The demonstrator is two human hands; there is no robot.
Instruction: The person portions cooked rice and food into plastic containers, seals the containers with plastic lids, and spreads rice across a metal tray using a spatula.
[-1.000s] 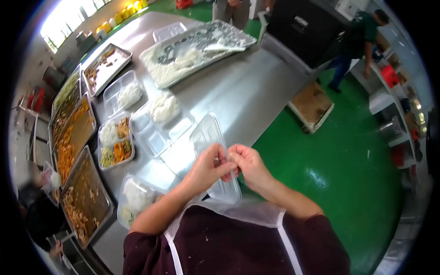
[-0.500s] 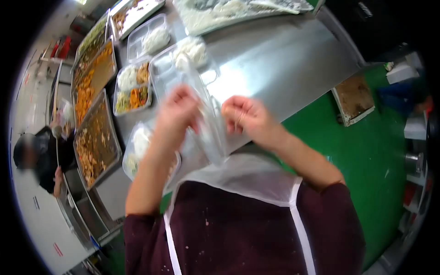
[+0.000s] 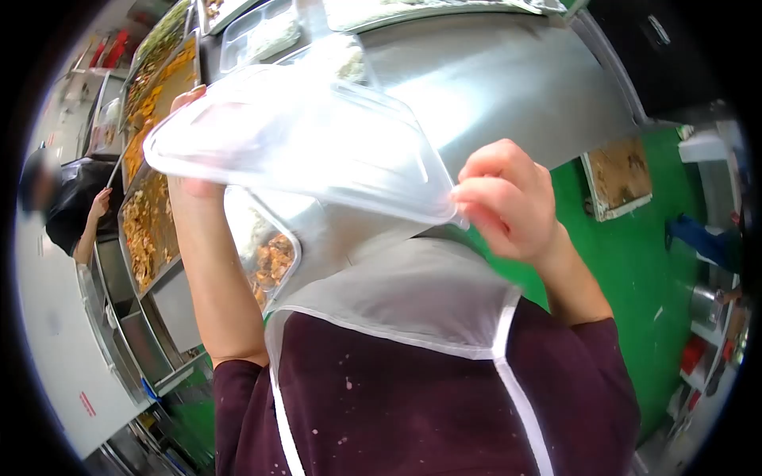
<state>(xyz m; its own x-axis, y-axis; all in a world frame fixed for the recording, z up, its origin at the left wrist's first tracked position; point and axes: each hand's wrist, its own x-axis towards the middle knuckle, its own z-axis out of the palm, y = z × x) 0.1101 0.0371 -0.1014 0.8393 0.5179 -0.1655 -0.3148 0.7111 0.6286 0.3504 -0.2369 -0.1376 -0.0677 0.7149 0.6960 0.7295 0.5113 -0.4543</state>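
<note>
A clear plastic lid (image 3: 317,147) is held up above the table, tilted and smeared by motion. My right hand (image 3: 509,198) pinches its near right corner between thumb and fingers. At its far left edge is my left hand (image 3: 189,97), closed around the lid; most of the palm is behind the plastic. Below the lid, a clear meal tray (image 3: 295,258) with rice and brown pieces of food (image 3: 272,262) shows in part beside my left forearm. Another clear tray with rice (image 3: 348,59) lies beyond the lid, partly covered by it.
Metal pans of food (image 3: 151,226) line the left side. A rice-filled compartment tray (image 3: 266,36) and a large pan (image 3: 429,12) stand at the back of the steel table (image 3: 508,87). A co-worker (image 3: 79,202) stands far left. A crate (image 3: 617,178) sits on the green floor.
The lid has swung from upright between my hands to nearly flat. My left hand has moved left and outward; my right hand has shifted right.
</note>
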